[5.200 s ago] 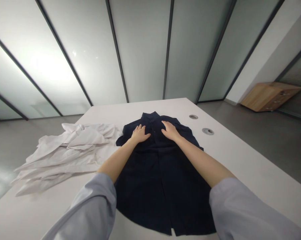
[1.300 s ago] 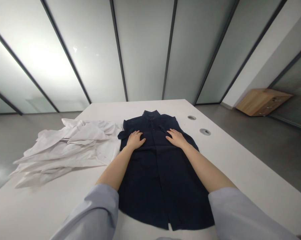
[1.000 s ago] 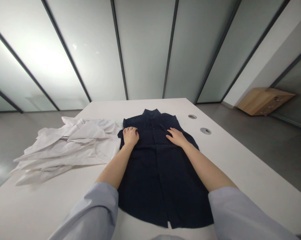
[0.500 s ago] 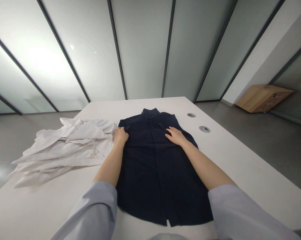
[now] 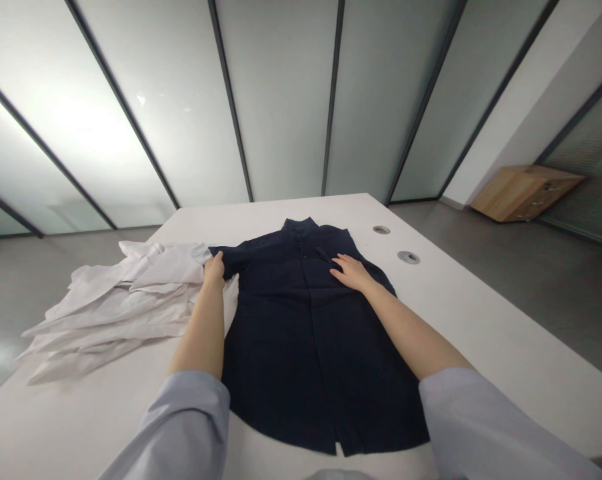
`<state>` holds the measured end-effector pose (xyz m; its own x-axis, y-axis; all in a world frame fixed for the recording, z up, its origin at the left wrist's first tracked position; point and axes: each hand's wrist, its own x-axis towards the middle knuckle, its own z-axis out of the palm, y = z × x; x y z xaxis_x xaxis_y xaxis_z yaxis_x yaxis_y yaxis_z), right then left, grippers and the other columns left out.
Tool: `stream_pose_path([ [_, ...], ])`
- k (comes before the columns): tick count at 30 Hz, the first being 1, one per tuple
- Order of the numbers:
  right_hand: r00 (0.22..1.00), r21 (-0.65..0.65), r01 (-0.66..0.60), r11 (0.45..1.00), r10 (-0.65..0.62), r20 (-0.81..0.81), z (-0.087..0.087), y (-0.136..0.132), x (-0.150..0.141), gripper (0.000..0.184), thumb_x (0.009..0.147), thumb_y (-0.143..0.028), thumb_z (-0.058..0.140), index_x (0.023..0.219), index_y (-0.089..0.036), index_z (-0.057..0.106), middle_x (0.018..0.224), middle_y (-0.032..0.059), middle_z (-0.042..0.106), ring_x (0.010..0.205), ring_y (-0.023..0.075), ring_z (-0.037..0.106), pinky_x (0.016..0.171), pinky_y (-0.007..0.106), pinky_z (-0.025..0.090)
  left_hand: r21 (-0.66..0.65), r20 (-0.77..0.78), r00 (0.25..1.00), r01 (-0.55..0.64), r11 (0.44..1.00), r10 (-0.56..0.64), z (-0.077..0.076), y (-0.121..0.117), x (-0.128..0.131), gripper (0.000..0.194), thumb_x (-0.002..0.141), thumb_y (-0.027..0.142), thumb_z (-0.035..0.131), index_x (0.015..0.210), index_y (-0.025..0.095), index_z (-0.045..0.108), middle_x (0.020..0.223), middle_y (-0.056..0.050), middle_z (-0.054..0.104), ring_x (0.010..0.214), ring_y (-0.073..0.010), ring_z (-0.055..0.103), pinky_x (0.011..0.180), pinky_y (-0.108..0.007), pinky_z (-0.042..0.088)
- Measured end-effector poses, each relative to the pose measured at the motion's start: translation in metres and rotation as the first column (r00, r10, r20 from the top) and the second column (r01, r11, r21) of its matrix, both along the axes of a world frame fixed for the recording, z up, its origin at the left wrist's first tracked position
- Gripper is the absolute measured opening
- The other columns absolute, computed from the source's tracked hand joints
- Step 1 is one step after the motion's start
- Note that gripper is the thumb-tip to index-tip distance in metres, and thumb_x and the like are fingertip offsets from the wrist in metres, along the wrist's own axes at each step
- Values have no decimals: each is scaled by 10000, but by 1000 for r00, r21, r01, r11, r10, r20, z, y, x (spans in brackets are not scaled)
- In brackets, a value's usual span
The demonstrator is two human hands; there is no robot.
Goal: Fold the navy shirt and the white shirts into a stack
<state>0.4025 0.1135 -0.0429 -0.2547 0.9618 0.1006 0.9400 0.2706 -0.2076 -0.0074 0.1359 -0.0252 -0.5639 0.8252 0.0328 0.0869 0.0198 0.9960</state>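
A dark navy shirt [image 5: 275,347] lies front up on the white table [image 5: 481,320], its collar [image 5: 301,227] at the far end and its hem towards me. My left hand [image 5: 214,268] is closed on the shirt's short sleeve [image 5: 233,260], which stretches out to the left over the edge of a white garment pile. My right hand [image 5: 351,272] rests flat on the chest of the shirt near the other side, fingers spread, gripping nothing. The sleeve on that right side is not seen spread out.
Crumpled white garments [image 5: 131,300] lie in a heap on the table's left side, partly past its edge. Two round grommets [image 5: 409,257] are set in the tabletop at the right. A wooden cabinet [image 5: 521,193] stands on the floor beyond, and frosted glass panels [image 5: 285,100] line the back.
My left hand has moved left with the sleeve, drawing it out from the shirt's body across the white garments. My right hand stays on the chest.
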Motion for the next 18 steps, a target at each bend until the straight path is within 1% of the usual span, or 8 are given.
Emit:
stream_pose_path([
  [4, 1000, 9, 1, 1000, -1, 1, 0, 0, 1, 532, 933, -463, 459, 1374, -173, 525, 1486, 119, 425, 1378, 276, 368, 1126, 420, 302, 20, 191, 979, 63, 998, -66, 15, -4, 10, 271, 744, 264, 605, 984, 151, 661, 830, -74, 708, 800, -232, 687, 695, -361, 568],
  [6, 1000, 15, -5, 1000, 5, 8, 0, 0, 2, 522, 934, -464, 456, 1367, -183, 533, 1483, 112, 431, 1376, 274, 372, 1131, 425, 296, 88, 173, 972, 144, 986, -157, 24, -6, 21, 260, 710, 263, 631, 935, 136, 663, 785, -57, 702, 745, -212, 675, 689, -346, 558],
  [8, 1000, 15, -9, 1000, 8, 14, 0, 0, 2, 528, 935, -460, 455, 1369, -169, 531, 1482, 119, 430, 1377, 274, 371, 1133, 421, 293, 130, 43, 960, 269, 954, -277, 32, -8, 34, 277, 683, 290, 666, 906, 126, 673, 746, -41, 692, 711, -194, 656, 688, -324, 543],
  [9, 1000, 13, -8, 1000, 8, 15, 0, -1, 2, 532, 935, -460, 454, 1372, -164, 527, 1484, 122, 427, 1378, 275, 369, 1132, 419, 295, 122, -41, 938, 346, 930, -344, 35, -9, 40, 304, 676, 312, 679, 914, 123, 680, 729, -35, 687, 699, -189, 648, 689, -320, 536],
  [12, 1000, 6, -2, 1000, 2, 13, 1, -1, 1, 534, 936, -469, 449, 1380, -182, 519, 1490, 113, 420, 1381, 278, 363, 1129, 429, 300, 47, -259, 828, 526, 849, -498, 41, -10, 60, 401, 716, 379, 668, 1024, 123, 688, 762, -42, 699, 726, -189, 648, 745, -335, 525],
  [14, 1000, 2, 3, 1000, -3, 13, 2, -2, 0, 531, 936, -472, 448, 1381, -190, 519, 1492, 110, 418, 1382, 280, 362, 1129, 435, 298, 15, -373, 786, 537, 843, -494, 40, -10, 70, 409, 773, 394, 617, 1073, 125, 683, 848, -69, 716, 795, -198, 659, 810, -348, 515],
  [16, 1000, -2, 2, 1000, -2, 16, 3, -2, -1, 536, 936, -463, 452, 1382, -173, 516, 1493, 120, 415, 1382, 280, 362, 1132, 426, 293, -17, -486, 758, 488, 872, -434, 37, -10, 77, 382, 815, 374, 570, 1083, 126, 683, 932, -94, 720, 866, -212, 661, 855, -358, 506],
  [18, 1000, -6, 3, 1000, -2, 16, 4, -4, -2, 541, 938, -454, 452, 1382, -153, 514, 1494, 131, 410, 1384, 277, 359, 1134, 416, 290, -62, -601, 697, 447, 892, -391, 30, -13, 83, 362, 836, 337, 545, 1101, 128, 678, 1001, -107, 714, 927, -224, 657, 887, -363, 501],
])
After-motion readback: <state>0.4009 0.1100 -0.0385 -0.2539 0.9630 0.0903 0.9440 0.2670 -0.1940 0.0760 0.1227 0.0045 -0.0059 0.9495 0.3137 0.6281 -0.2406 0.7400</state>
